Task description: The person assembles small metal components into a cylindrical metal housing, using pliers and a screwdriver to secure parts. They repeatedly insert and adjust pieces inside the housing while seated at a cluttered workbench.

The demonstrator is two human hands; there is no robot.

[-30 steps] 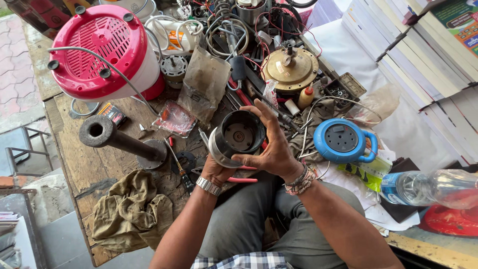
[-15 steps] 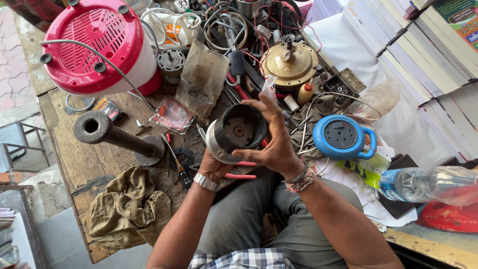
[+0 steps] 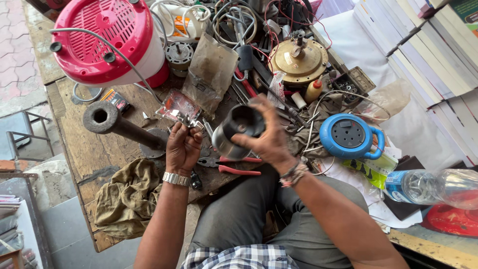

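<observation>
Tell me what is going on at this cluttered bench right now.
A seated person works over a worn wooden workbench crowded with parts. The right hand holds up a dark cylindrical metal motor housing, its open end facing the camera. The left hand, with a metal watch at the wrist, pinches a small metal part just left of the housing. Red-handled pliers lie below the housing, a round blue extension reel sits to the right, and a pink and white appliance stands at the upper left.
</observation>
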